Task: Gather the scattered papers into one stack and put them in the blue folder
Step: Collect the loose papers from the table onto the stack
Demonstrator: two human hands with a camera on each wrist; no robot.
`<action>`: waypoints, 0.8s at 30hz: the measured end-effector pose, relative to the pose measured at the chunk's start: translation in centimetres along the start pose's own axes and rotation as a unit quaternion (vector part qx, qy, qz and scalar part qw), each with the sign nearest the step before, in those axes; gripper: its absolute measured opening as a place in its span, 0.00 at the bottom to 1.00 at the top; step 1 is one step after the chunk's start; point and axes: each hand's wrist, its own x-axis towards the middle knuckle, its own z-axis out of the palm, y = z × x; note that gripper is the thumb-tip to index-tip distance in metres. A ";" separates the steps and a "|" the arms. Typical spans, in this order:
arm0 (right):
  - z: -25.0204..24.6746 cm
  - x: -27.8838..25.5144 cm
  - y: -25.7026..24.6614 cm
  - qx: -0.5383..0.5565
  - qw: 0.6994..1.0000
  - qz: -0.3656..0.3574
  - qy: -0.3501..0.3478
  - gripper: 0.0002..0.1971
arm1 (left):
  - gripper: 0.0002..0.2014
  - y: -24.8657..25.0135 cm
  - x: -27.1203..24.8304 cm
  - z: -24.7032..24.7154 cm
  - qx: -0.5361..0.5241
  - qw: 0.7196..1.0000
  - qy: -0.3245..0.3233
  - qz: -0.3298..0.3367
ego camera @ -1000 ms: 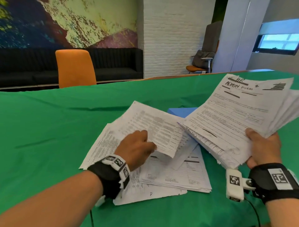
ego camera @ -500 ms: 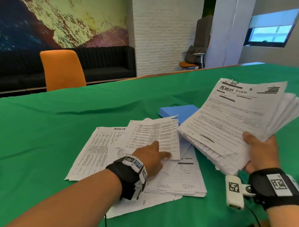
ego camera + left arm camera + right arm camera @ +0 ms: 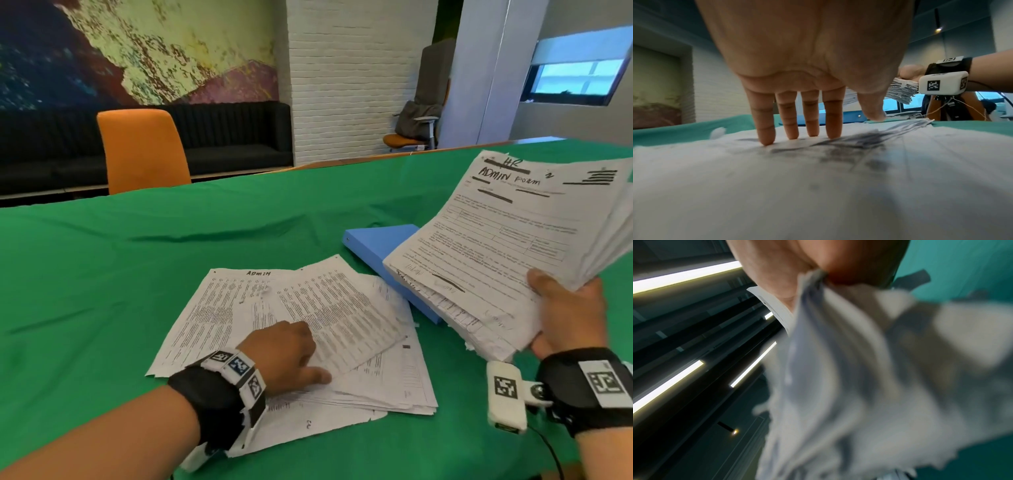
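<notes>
Several printed sheets (image 3: 301,322) lie overlapped on the green table in front of me. My left hand (image 3: 291,356) rests on them with straight fingers (image 3: 791,123) pressing down on the paper (image 3: 818,178). My right hand (image 3: 568,315) grips a thick stack of papers (image 3: 513,240) by its near corner and holds it tilted above the table at the right; the stack (image 3: 869,369) shows blurred in the right wrist view. The blue folder (image 3: 380,250) lies shut on the cloth behind the loose sheets, partly hidden under the held stack.
The green cloth (image 3: 137,274) covers the whole table. An orange chair (image 3: 142,150) stands at the far edge, with a black sofa (image 3: 233,137) behind it. Another chair (image 3: 414,126) stands by the white brick wall.
My left hand has let a lifted sheet drop flat and now presses on the loose pile, a little nearer me. The right hand's stack has stayed raised.
</notes>
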 end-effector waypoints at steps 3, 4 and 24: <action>0.7 -0.6 0.2 0.018 0.999 0.009 -0.028 0.23 | 0.24 -1.0 -1.7 0.1 -0.013 1.000 -0.019 0.005; 0.9 -0.6 0.5 0.024 0.999 0.017 -0.040 0.23 | 0.23 -1.4 -2.1 0.1 -0.036 0.999 -0.023 0.009; 1.1 -2.8 7.3 -0.045 0.924 0.233 -0.299 0.16 | 0.23 -2.9 6.6 -0.9 -0.404 0.865 -0.004 -0.297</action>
